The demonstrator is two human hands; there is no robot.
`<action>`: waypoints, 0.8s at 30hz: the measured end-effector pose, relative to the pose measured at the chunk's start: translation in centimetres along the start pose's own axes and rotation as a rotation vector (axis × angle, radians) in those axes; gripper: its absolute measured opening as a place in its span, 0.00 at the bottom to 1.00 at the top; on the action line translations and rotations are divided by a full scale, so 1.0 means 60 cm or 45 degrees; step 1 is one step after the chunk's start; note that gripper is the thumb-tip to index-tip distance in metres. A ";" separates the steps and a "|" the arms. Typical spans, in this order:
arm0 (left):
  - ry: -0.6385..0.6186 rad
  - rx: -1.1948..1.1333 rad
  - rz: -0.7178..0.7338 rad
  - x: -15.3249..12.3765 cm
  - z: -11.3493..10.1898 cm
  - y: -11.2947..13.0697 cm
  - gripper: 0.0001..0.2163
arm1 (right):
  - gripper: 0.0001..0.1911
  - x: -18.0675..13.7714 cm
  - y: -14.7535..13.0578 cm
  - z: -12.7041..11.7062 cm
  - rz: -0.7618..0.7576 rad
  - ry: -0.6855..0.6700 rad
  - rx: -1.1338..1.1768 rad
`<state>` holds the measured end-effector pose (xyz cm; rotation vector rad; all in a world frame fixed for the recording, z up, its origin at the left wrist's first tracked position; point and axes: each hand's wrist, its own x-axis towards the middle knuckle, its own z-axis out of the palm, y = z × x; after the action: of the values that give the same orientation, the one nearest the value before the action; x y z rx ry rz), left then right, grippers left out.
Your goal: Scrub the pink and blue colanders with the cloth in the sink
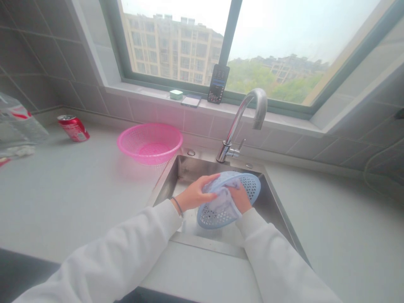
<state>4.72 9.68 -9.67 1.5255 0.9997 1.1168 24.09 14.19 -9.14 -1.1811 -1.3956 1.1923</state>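
Note:
Over the steel sink (176,176) I hold a light blue perforated basket (249,187), tilted on its side. My left hand (195,193) grips its near rim, fingers curled over the edge. My right hand (241,198) presses a pale cloth (222,202) against the inside of the basket, fingers closed on the cloth. Both my arms are in white sleeves.
A curved chrome tap (249,105) arches above the sink. A pink perforated basket (150,143) sits on the grey counter to the left, with a red can (73,127) lying farther left and a plastic bag (15,126) at the edge. A phone (218,83) leans on the window sill.

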 end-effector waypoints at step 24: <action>-0.016 -0.054 -0.033 0.002 0.005 -0.012 0.44 | 0.20 -0.013 -0.007 0.027 -0.065 -0.066 0.125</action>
<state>5.01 9.85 -10.40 1.4800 0.9788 1.1019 22.55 13.19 -8.95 -1.0470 -1.3812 1.2490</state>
